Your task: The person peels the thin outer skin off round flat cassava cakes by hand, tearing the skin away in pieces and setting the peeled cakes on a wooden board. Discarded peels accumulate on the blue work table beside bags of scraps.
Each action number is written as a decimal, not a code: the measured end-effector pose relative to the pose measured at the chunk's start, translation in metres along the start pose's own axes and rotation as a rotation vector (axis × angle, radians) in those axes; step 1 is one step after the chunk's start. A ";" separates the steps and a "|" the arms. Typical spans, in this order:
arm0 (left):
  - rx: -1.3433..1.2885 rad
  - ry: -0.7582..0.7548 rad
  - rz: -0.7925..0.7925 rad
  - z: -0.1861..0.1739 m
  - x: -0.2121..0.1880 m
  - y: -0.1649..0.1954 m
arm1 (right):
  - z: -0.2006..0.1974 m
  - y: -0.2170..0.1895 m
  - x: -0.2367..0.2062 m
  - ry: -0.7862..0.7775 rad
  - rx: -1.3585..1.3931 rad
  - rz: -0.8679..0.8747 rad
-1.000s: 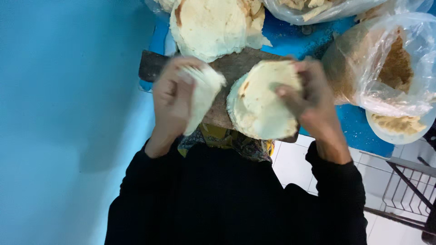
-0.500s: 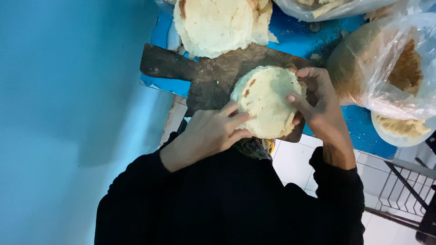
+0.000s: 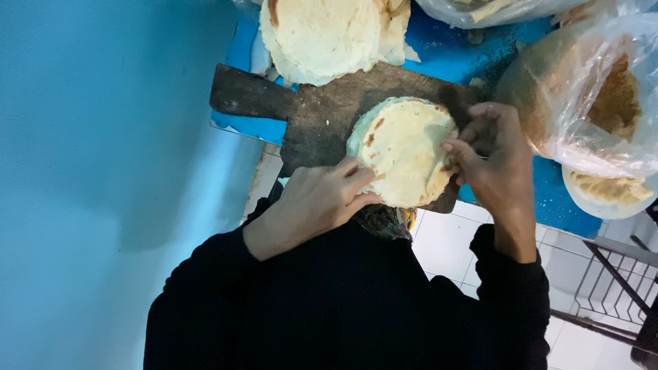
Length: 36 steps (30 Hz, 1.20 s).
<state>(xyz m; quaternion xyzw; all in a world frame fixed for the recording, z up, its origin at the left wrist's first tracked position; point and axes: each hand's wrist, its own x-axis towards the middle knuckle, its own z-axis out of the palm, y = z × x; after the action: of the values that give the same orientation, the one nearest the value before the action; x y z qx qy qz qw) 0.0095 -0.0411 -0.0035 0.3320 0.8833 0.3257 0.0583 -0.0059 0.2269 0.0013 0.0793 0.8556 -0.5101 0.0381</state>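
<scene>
A round pale flatbread [image 3: 401, 147] with brown scorch spots lies on a dark wooden board [image 3: 319, 113]. My left hand [image 3: 322, 199] is at its lower left edge, fingers curled onto the rim. My right hand [image 3: 490, 157] pinches the bread's right edge between thumb and fingers. Both sleeves are black.
A stack of larger flatbreads [image 3: 329, 34] lies beyond the board on the blue table [image 3: 445, 48]. Clear plastic bags [image 3: 596, 103] with brown bread sit at the right, above a white bowl [image 3: 603, 195]. A blue wall fills the left; white floor tiles and a metal rack [image 3: 610, 288] are at lower right.
Both hands have come down from holding breads in the air. The folded piece has left my left hand, which now grips the single flatbread lying on the board.
</scene>
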 end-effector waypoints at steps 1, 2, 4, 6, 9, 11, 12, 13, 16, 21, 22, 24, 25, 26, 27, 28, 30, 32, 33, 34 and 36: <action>-0.004 -0.001 0.001 -0.001 0.000 0.000 | -0.002 -0.001 -0.001 0.016 -0.040 -0.010; -0.009 0.001 -0.004 -0.002 0.000 0.001 | -0.004 -0.002 -0.003 0.032 -0.080 -0.020; -0.021 0.005 -0.013 -0.006 0.000 0.003 | -0.007 -0.005 -0.008 0.090 -0.288 -0.204; -0.159 -0.029 -0.072 -0.013 0.001 0.006 | -0.008 -0.010 -0.016 0.124 -0.352 -0.281; -0.331 0.099 -0.091 -0.022 0.003 0.016 | 0.001 -0.017 -0.033 0.012 -0.104 -0.271; -0.438 0.135 -0.155 -0.025 0.007 0.020 | 0.010 -0.020 -0.040 -0.228 0.225 -0.317; -0.495 0.093 -0.226 -0.024 0.012 0.019 | 0.016 -0.020 -0.039 -0.296 0.351 -0.161; -0.551 0.049 -0.295 -0.024 0.016 0.017 | 0.024 -0.020 -0.036 -0.362 0.475 -0.003; -0.877 0.139 -0.186 -0.019 0.022 0.005 | 0.030 -0.017 -0.022 -0.277 0.521 -0.054; -1.326 0.102 -0.312 0.008 0.027 -0.011 | 0.025 -0.026 -0.011 0.066 0.245 -0.382; -1.412 0.115 -0.341 0.014 0.027 -0.012 | 0.025 -0.030 -0.015 0.151 0.060 -0.433; -1.203 0.162 -0.444 0.023 0.026 -0.010 | 0.027 -0.040 -0.024 0.169 -0.106 -0.532; -1.096 0.185 -0.497 0.026 0.026 -0.008 | 0.029 -0.044 -0.028 0.102 -0.085 -0.580; -1.174 0.201 -0.423 0.028 0.025 -0.006 | 0.033 -0.048 -0.032 0.038 -0.064 -0.623; -1.251 0.213 -0.345 0.029 0.024 -0.002 | 0.037 -0.051 -0.034 0.057 -0.104 -0.631; -1.327 0.224 -0.264 0.029 0.024 0.001 | 0.040 -0.053 -0.035 0.077 -0.145 -0.641; -1.229 0.210 -0.305 0.027 0.024 0.006 | 0.042 -0.056 -0.034 0.098 -0.172 -0.640; -1.181 0.220 -0.292 0.023 0.026 0.011 | 0.040 -0.058 -0.032 0.099 -0.143 -0.620; -1.185 0.232 -0.256 0.022 0.028 0.013 | 0.039 -0.059 -0.031 0.087 -0.150 -0.634; -1.188 0.242 -0.218 0.020 0.030 0.015 | 0.037 -0.060 -0.031 0.077 -0.157 -0.648; -1.380 0.207 -0.246 0.017 0.033 0.018 | 0.037 -0.062 -0.032 0.078 -0.203 -0.690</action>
<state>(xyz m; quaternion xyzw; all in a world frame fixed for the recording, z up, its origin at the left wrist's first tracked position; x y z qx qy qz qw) -0.0005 -0.0012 -0.0021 0.0845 0.5076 0.8319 0.2074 0.0142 0.1625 0.0420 -0.1989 0.8792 -0.4017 -0.1614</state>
